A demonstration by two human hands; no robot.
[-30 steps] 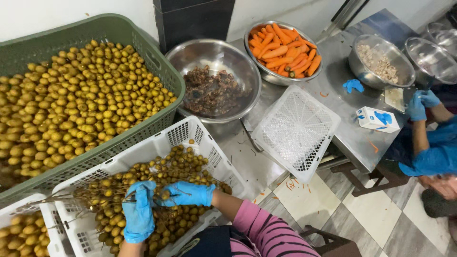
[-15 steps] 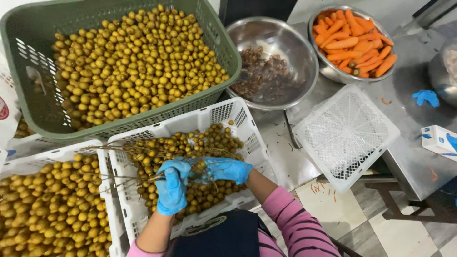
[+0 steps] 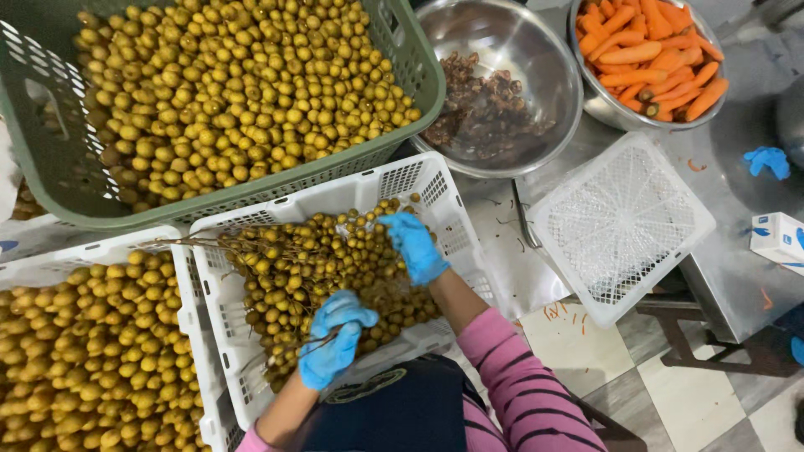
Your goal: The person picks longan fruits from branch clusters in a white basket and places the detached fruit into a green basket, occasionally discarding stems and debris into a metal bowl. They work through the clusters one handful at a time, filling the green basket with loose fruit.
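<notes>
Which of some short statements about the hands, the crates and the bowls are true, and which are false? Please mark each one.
1. Both hands wear blue gloves: left hand, right hand. True.
2. The left hand holds a twig over the white crate. True.
3. The green basket is empty. False: it is full of small yellow-brown fruit.
4. One steel bowl holds carrots. True.
5. The right hand rests in the carrots. False: it reaches into the white crate.
</notes>
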